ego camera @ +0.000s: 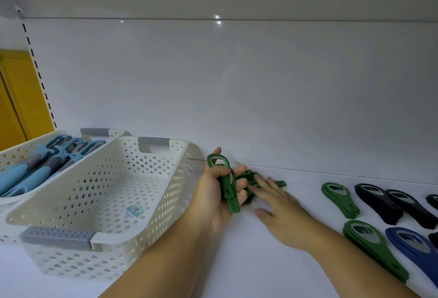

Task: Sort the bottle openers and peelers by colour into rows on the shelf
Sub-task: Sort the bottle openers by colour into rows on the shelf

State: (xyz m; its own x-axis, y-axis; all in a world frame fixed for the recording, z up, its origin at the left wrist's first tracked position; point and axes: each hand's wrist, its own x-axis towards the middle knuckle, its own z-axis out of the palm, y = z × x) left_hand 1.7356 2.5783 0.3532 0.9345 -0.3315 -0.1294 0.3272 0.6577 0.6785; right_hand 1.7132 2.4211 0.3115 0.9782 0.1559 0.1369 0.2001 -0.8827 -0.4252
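A white shelf with a glossy white back panel was seen. Two perforated white baskets were set at the left: the near basket held nothing visible, the far basket held blue-and-grey peelers.

A bundle of green openers was gripped in the left hand, fingers curled round the handles, ring ends upward. The right hand was laid flat, fingers straight, nothing gripped; its fingertips were touching a loose green heap on the shelf just beside the bundle, near the back panel.

Sorted stacks were laid to the right: a rear green stack, a front green stack, dark navy stacks and a blue stack.

Step judged: the remaining green openers were being gathered for stacking.

To be done well, by judgement:
- loose pieces should be slid one at a time into the bundle, ring ends aligned;
- the bundle should be squared before release, since flat plastic is likely to fan out;
- it should be set in line with the green stacks, apart from the navy ones;
- the sorted stacks should not be brushed by the right forearm.
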